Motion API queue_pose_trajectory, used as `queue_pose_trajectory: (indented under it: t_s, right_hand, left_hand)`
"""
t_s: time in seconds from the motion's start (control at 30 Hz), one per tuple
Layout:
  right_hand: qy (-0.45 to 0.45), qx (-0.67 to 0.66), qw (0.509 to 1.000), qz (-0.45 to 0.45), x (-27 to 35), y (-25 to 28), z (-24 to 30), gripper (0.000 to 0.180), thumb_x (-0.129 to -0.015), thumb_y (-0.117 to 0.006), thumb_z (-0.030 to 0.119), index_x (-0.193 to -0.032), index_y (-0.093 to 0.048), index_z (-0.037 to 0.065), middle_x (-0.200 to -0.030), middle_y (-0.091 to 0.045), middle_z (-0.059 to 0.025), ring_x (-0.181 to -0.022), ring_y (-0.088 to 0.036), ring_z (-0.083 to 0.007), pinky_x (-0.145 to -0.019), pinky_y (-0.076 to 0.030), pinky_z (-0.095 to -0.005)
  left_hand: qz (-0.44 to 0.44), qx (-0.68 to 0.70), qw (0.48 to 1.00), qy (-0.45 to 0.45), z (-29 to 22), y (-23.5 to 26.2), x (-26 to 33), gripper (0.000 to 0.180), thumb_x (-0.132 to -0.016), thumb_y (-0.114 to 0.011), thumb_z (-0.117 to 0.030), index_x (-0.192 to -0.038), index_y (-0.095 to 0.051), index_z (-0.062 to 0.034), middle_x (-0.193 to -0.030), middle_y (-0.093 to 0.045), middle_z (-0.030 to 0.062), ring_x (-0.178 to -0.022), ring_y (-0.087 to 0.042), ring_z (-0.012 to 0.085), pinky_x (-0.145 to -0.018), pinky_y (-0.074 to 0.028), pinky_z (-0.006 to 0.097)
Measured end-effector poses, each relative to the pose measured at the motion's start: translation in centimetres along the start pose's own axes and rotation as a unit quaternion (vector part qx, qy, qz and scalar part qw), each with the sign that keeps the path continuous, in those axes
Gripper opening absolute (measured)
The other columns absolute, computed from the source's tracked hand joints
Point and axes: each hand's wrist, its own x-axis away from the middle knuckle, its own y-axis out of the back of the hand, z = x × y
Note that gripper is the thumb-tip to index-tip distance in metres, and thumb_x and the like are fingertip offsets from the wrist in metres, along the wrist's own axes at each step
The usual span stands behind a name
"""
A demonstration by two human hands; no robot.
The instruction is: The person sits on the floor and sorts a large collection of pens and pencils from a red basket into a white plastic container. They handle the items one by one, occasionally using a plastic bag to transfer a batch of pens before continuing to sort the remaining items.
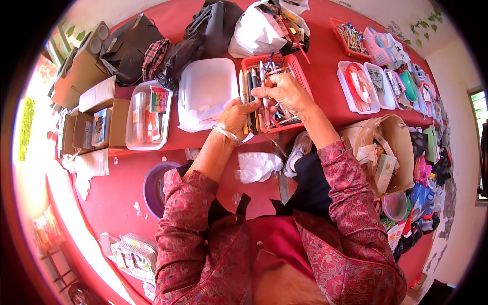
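My left hand [234, 118] is closed round a bunch of upright pens and pencils [249, 82], held at the near left side of a red plastic basket [303, 82]. Beside it, my right hand [288, 93] reaches over the basket, its thumb and fingers pinched on a pen [262, 73] at the bunch's right side. More pens lie in the basket, partly hidden by my right hand. Just left of the bunch stands a translucent white plastic box [207, 84], with a crumpled clear sheet at its near edge.
A tub of stationery [133, 129] and an open cardboard box [81, 129] stand left. Dark bags [216, 23] and a white bag [256, 33] lie behind. Right are white trays [373, 108], a red pen basket [347, 50] and a full carton [404, 147]. A purple basin [152, 185] sits below.
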Motion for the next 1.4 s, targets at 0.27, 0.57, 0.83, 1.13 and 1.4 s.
queue_pose_trajectory:
  t_s: [0.27, 0.57, 0.83, 1.13, 1.4]
  right_hand:
    - [0.002, 0.019, 1.000, 0.015, 0.1, -0.6, 0.0, 0.037, -0.076, -0.061, 0.033, -0.065, -0.055, -0.002, -0.051, -0.055, -0.0072, -0.044, -0.055, -0.0131, -0.043, -0.044, -0.0233]
    - [-0.062, -0.107, 0.989, 0.079, 1.5, -0.1, 2.0, 0.046, -0.084, -0.040, 0.048, -0.083, -0.055, 0.005, -0.065, -0.058, -0.0044, -0.052, -0.056, -0.0126, -0.045, -0.040, -0.0197]
    - [0.009, -0.051, 0.982, 0.180, 2.1, -1.6, 0.8, 0.025, -0.081, -0.056, 0.022, -0.087, -0.058, -0.001, -0.078, -0.060, -0.0083, -0.079, -0.057, -0.0159, -0.076, -0.041, -0.0259]
    - [0.028, -0.010, 0.984, 0.175, 1.8, -3.2, 0.5, 0.015, -0.074, -0.059, 0.007, -0.086, -0.059, -0.002, -0.079, -0.062, -0.0052, -0.074, -0.056, -0.0124, -0.072, -0.043, -0.0245]
    - [-0.059, -0.181, 0.939, 0.288, 3.2, -2.4, 1.9, 0.011, -0.079, -0.053, 0.010, -0.081, -0.052, 0.000, -0.072, -0.061, -0.0114, -0.061, -0.060, -0.0166, -0.054, -0.048, -0.0227]
  left_hand:
    - [0.044, 0.030, 0.998, -0.013, 0.6, 1.4, -0.2, 0.017, -0.083, -0.048, -0.005, -0.099, -0.048, 0.0018, -0.082, -0.058, 0.0124, -0.069, -0.060, 0.0180, -0.060, -0.052, 0.026]
    - [0.067, 0.108, 0.990, -0.066, -1.7, 0.5, 0.5, 0.022, -0.082, -0.048, -0.005, -0.101, -0.044, 0.0051, -0.084, -0.055, 0.0107, -0.071, -0.059, 0.0176, -0.059, -0.052, 0.027]
    - [0.018, 0.194, 0.973, -0.126, -3.7, 1.8, 0.1, 0.028, -0.081, -0.044, 0.002, -0.108, -0.042, 0.0081, -0.100, -0.054, 0.0181, -0.087, -0.058, 0.0229, -0.078, -0.049, 0.031]
    - [-0.009, 0.169, 0.977, -0.129, -3.8, 1.2, 0.3, 0.014, -0.081, -0.044, 0.001, -0.094, -0.045, 0.0043, -0.089, -0.057, 0.0145, -0.072, -0.059, 0.0202, -0.066, -0.052, 0.030]
    - [-0.091, 0.181, 0.970, -0.135, -4.2, 1.6, 0.4, 0.017, -0.083, -0.043, -0.001, -0.097, -0.044, 0.0079, -0.085, -0.055, 0.0140, -0.074, -0.058, 0.0218, -0.068, -0.049, 0.030]
